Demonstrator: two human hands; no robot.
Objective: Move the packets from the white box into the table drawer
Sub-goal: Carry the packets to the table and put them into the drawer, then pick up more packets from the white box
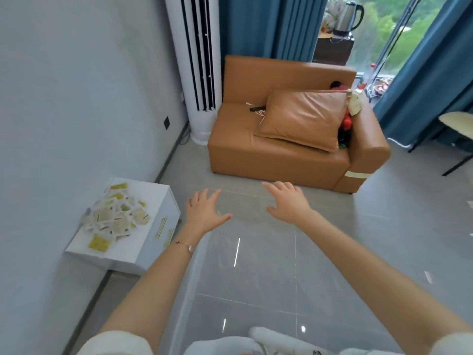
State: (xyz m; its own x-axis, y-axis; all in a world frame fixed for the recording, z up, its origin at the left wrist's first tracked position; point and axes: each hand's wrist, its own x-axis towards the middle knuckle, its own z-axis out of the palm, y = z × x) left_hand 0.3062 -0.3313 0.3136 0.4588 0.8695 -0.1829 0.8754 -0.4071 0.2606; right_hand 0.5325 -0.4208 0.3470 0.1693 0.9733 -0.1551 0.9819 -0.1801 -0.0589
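A white box (151, 242) stands on the floor against the left wall. Several white and yellow packets (117, 216) lie heaped on its top. My left hand (204, 211) hovers just right of the box, palm down with fingers spread and nothing in it. My right hand (289, 201) is stretched out further right over the floor, also spread and holding nothing. No table drawer shows in this view.
A tan sofa (281, 149) with a cushion (304, 119) stands ahead. Left of it rises a white tower air conditioner (199, 73). Blue curtains (268, 26) hang behind. A chair (458, 129) stands at the right edge. Grey tiled floor (256, 278) lies below my arms.
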